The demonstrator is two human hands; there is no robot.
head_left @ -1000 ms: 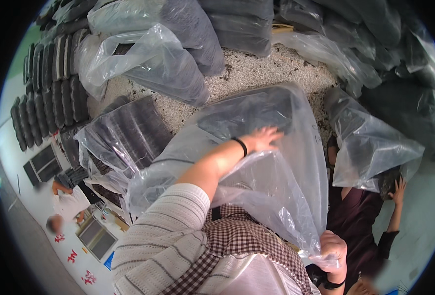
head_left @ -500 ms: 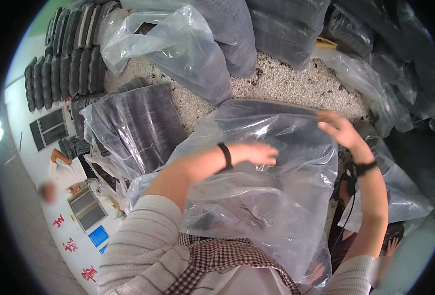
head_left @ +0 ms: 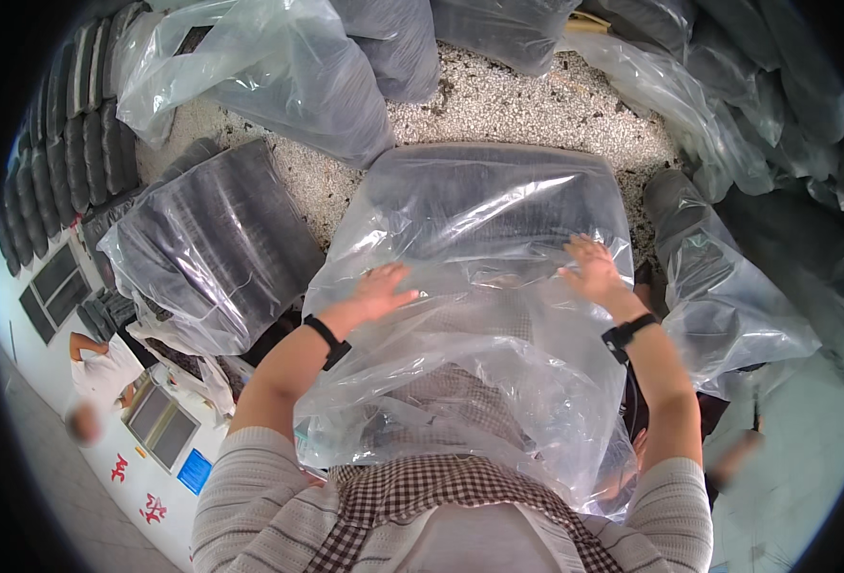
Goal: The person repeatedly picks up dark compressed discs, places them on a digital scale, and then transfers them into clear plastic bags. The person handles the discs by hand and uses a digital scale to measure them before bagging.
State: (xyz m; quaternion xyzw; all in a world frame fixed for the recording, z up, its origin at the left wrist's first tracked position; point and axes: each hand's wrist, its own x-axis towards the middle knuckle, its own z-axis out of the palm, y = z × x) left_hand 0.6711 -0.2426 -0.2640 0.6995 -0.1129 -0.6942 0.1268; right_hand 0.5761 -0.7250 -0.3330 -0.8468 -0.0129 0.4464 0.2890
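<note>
My left hand (head_left: 380,288) rests open, fingers spread, on a large clear plastic bag (head_left: 479,205) that lies in front of me with dark grey filling in its far part. My right hand (head_left: 589,270) is likewise open, palm down on the bag's right side, level with the other. Black bands circle both wrists. Loose, crumpled plastic covers the near half of the bag, over my checked apron (head_left: 408,487).
Stuffed plastic bags (head_left: 298,86) surround me on speckled flooring (head_left: 479,105). Stacked dark bundles (head_left: 93,153) stand left. A co-worker in white (head_left: 102,372) is at the left; another person's arm (head_left: 737,449) shows at lower right, partly behind a bag (head_left: 727,306).
My right hand released the bunched plastic at lower right and moved up onto the bag's right side. My left hand slid leftward. The whole view has shifted somewhat.
</note>
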